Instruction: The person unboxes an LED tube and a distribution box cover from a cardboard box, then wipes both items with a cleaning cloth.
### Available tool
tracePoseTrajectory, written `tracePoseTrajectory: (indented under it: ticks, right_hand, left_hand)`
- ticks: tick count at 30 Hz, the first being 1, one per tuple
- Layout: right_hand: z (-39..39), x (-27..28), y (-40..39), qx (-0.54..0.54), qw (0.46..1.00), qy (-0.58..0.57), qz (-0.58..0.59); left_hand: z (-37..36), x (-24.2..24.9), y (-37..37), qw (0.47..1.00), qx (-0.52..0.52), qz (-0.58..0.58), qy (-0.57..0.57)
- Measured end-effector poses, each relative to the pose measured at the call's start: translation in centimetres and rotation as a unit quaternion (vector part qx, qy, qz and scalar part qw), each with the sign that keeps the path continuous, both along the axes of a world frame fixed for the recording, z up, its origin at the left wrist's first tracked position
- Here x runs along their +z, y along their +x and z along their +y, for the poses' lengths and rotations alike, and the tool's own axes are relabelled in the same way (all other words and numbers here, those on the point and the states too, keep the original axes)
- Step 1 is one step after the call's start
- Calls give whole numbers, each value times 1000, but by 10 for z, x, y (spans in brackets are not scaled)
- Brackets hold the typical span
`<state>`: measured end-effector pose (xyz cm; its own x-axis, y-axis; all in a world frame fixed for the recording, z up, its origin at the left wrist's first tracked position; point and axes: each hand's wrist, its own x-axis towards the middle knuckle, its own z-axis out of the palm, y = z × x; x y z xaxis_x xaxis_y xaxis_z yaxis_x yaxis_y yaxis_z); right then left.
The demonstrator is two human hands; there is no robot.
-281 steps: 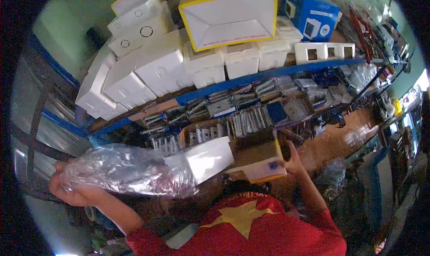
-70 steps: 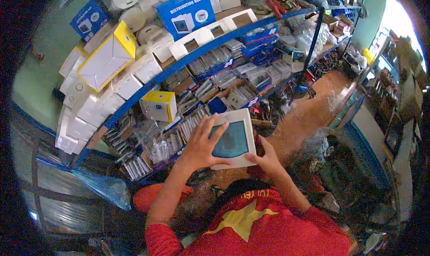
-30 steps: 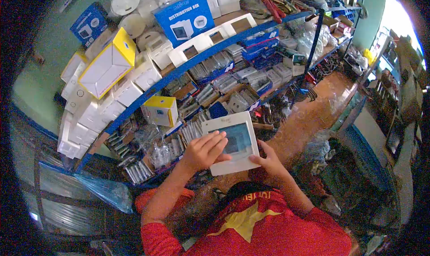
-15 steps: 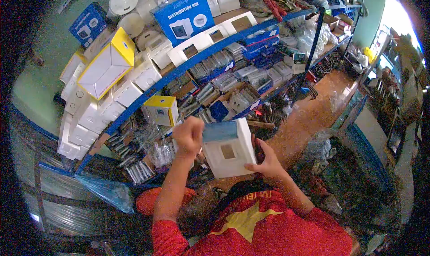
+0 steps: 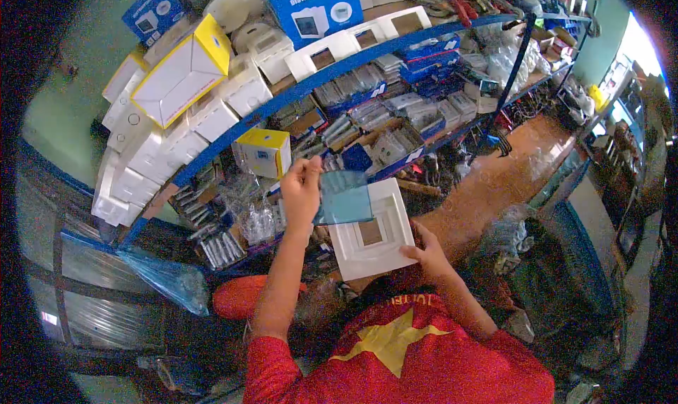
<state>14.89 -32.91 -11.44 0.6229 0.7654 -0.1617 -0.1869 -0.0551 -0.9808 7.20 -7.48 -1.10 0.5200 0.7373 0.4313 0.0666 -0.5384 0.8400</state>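
Note:
I hold a white square distribution-box cover (image 5: 378, 252) in front of my chest. My right hand (image 5: 427, 252) grips its lower right edge. The tinted blue door (image 5: 344, 199) of the cover stands swung up and open, and my left hand (image 5: 302, 188) pinches its left edge. Inside the white frame a stepped recess with a small rectangular opening shows. Both arms wear red sleeves.
Blue metal shelving (image 5: 233, 139) runs across the view, packed with white junction boxes (image 5: 152, 153), a yellow-edged carton (image 5: 183, 72), a blue distribution box carton (image 5: 318, 5) and trays of switch parts. A small yellow box (image 5: 265, 152) stands beside my left hand. A blue plastic bag (image 5: 166, 277) hangs lower left.
My left hand, which lay flat on the closed tinted door a second ago, has lifted the door open and swung it up to the left. The right hand kept its grip.

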Motion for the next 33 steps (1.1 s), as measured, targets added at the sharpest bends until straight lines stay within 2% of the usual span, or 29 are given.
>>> tracePoseTrajectory:
  ticks: [3, 4, 7, 8, 10, 11, 14, 18, 21, 24, 27, 28, 31, 32, 33]
  right_hand:
    - [2, 14, 0, 1, 1000, 7, 29]
    - [1, 15, 0, 3, 999, 8, 42]
    - [5, -29, 3, -21, 997, 52, 47]
    - [4, -18, 2, -22, 999, 30, 35]
    - [2, 12, 1, -22, 1000, -12, 9]
    - [3, 12, 3, -10, 1000, 6, 25]
    - [3, 11, 3, 5, 998, 36, 55]
    - [3, 20, -1, -12, 999, 8, 40]
    - [3, 16, -2, -10, 998, 21, 50]
    - [4, 10, -2, -14, 997, 47, 67]
    - [3, 4, -2, -25, 998, 37, 42]
    - [4, 2, -2, -29, 999, 28, 27]
    - [5, -9, -1, -23, 999, 32, -21]
    - [3, 14, -3, -12, 1000, 22, 7]
    - [3, 4, -2, -19, 1000, 16, 0]
  left_hand:
    - [8, 2, -5, 988, 6, -41, -150]
    - [5, 6, -11, 953, 8, -32, -302]
    - [14, -7, -17, 914, 3, -64, -402]
    - [22, -25, -16, 900, -27, -138, -413]
    - [14, -19, -27, 885, -106, -108, -441]
    - [9, -12, -32, 874, -145, -93, -454]
    - [-11, 8, -28, 921, -137, -100, -350]
    - [-16, 27, -32, 979, -148, -4, -140]
    - [-20, 31, -28, 980, -184, -7, -78]
    - [-26, 40, -28, 981, -152, 66, 105]
    - [-40, 51, -30, 953, -141, 124, 237]
    - [-46, 55, -32, 952, -166, 155, 205]
    - [-51, 44, -31, 928, -182, 147, 290]
    - [-53, 38, -32, 930, -164, 157, 290]
    - [-54, 33, -34, 925, -172, 157, 302]
